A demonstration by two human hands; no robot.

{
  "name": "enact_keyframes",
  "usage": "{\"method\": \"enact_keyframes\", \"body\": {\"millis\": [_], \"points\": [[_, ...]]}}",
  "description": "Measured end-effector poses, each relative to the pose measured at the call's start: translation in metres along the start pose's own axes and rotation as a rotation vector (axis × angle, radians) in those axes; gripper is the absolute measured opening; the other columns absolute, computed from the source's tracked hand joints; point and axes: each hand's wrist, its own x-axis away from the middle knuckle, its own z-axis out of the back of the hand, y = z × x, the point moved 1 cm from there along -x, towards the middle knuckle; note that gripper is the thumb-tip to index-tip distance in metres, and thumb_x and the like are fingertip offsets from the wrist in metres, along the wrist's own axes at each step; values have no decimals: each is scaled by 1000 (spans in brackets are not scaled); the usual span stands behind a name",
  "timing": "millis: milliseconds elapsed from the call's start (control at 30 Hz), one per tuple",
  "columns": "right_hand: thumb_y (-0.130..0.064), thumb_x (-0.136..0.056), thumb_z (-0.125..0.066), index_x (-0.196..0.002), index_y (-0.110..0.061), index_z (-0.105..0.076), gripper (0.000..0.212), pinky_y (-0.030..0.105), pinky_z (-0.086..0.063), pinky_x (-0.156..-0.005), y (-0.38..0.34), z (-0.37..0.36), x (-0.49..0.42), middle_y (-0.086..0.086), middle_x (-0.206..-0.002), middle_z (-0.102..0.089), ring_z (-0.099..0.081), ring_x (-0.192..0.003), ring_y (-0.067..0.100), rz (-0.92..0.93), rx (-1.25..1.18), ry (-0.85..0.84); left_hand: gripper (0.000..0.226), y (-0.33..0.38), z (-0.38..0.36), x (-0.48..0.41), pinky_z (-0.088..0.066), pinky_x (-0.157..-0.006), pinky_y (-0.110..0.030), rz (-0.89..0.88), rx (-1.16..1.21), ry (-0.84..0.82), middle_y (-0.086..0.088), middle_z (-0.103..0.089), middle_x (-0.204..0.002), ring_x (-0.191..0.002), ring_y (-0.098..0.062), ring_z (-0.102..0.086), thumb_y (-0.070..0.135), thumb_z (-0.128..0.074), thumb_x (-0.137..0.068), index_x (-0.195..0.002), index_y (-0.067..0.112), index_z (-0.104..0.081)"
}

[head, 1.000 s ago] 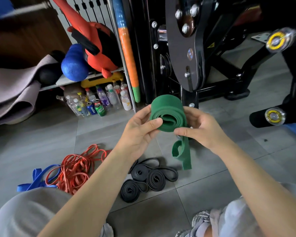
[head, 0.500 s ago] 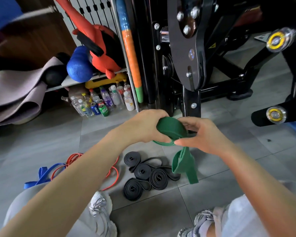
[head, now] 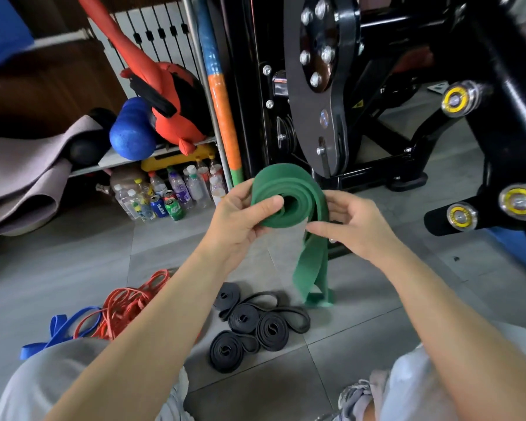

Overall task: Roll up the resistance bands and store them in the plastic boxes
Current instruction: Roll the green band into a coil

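Gym corner with grey tiled floor [head: 73, 268].
Black weight machine [head: 331, 95] stands far right; low shelf [head: 115, 161] far left, drink bottles [head: 176, 192] beneath.

The left hand [head: 240, 223] and right hand [head: 358, 226] hold a part-rolled green band [head: 289, 189] above coiled black bands [head: 243, 317].

One green band [head: 289, 196], one blue band [head: 59, 328] and four black rolled coils [head: 243, 317] show. The orange bands [head: 125, 305] lie too tangled to count. Two cans [head: 173, 208] stand among roughly ten bottles [head: 191, 186].
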Motion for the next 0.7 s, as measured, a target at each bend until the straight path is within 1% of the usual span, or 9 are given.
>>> {"method": "enact_keyframes", "body": {"millis": [133,233,300,367,433,500,533,633,700], "points": [[-3,-75,-74,-105,-33,-62,44,20,-51,-86,-43,19,-11,-13,-99,-72,-67,-97,7,83,-27,33,36,26,-15,-5,-58,-74,-32,-46,153,-7,-3,-71,-95,-90,-18,-68,11,-66,-69,-105,12,-62],[-1,-78,-70,-104,-33,-63,42,21,-52,-81,-80,26,-19,-13,-96,-72,-68,-91,7,118,-39,-18,31,54,-18,-3,-58,-73,-31,-96,195,-19,-1,-72,-92,-89,-16,-69,13,-64,-70,-101,15,-63],[-1,-79,-69,-102,-35,-64,41,23,-51,-81,-101,24,-20,-15,-92,-72,-67,-86,4,132,-58,-33,30,73,-17,0,-58,-72,-30,-129,181,-29,1,-73,-89,-86,-14,-69,14,-64,-70,-100,16,-63],[-8,-76,-75,-102,-32,-65,37,25,-51,-82,-120,16,-17,-14,-91,-72,-66,-86,4,143,-95,-46,32,91,-14,8,-59,-72,-31,-148,171,-31,0,-73,-89,-84,-14,-70,13,-63,-70,-101,15,-63],[-20,-65,-79,-101,-29,-66,39,26,-52,-81,-132,2,-12,-10,-91,-73,-67,-86,6,148,-134,-65,38,104,-8,17,-59,-69,-31,-161,140,-22,-3,-72,-93,-85,-16,-69,13,-66,-69,-107,13,-62],[-25,-59,-76,-99,-26,-67,40,29,-53,-79,-137,-13,-6,-6,-90,-73,-68,-83,9,143,-177,-73,40,111,1,31,-58,-63,-29,-167,91,-14,-5,-70,-96,-84,-17,-69,12,-72,-72,-111,12,-61],[-25,-59,-75,-99,-25,-67,40,30,-53,-79,-137,-21,-2,-6,-89,-73,-68,-82,10,142,-194,-76,39,112,7,37,-58,-64,-30,-173,71,-17,-5,-70,-96,-84,-17,-69,12,-73,-72,-110,13,-62],[-22,-60,-74,-99,-22,-68,39,24,-52,-83,-133,-46,11,-5,-94,-74,-68,-92,10,146,-230,-100,43,107,22,61,-58,-71,-33,-168,53,-31,-3,-72,-96,-88,-18,-69,14,-76,-67,-109,15,-63],[-14,-65,-73,-98,-20,-67,34,20,-51,-82,-128,-62,20,-6,-94,-74,-68,-93,10,159,-260,-113,60,98,29,77,-57,-72,-33,-153,71,-43,-6,-71,-100,-92,-20,-68,19,-87,-58,-112,14,-63]]}}
